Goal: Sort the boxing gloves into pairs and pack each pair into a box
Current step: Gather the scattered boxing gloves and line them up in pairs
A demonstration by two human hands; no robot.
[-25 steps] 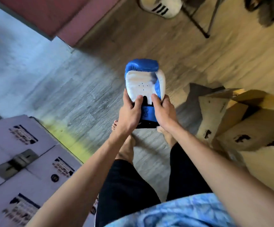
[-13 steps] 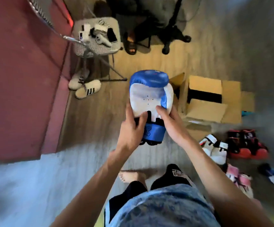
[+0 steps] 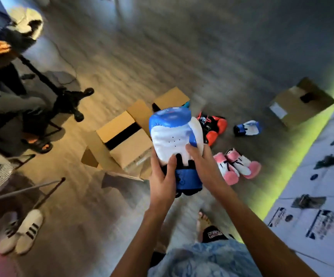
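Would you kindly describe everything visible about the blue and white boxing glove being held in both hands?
The held glove has a glossy blue padded top, a white palm face with small vent holes, a blue-edged white thumb at its right, and a blue cuff over black trim. It looks like smooth synthetic leather. It is held upright off the floor, palm toward the camera, in front of the open cardboard box. The left hand grips its lower left with the thumb on the white face; the right hand holds its right side.
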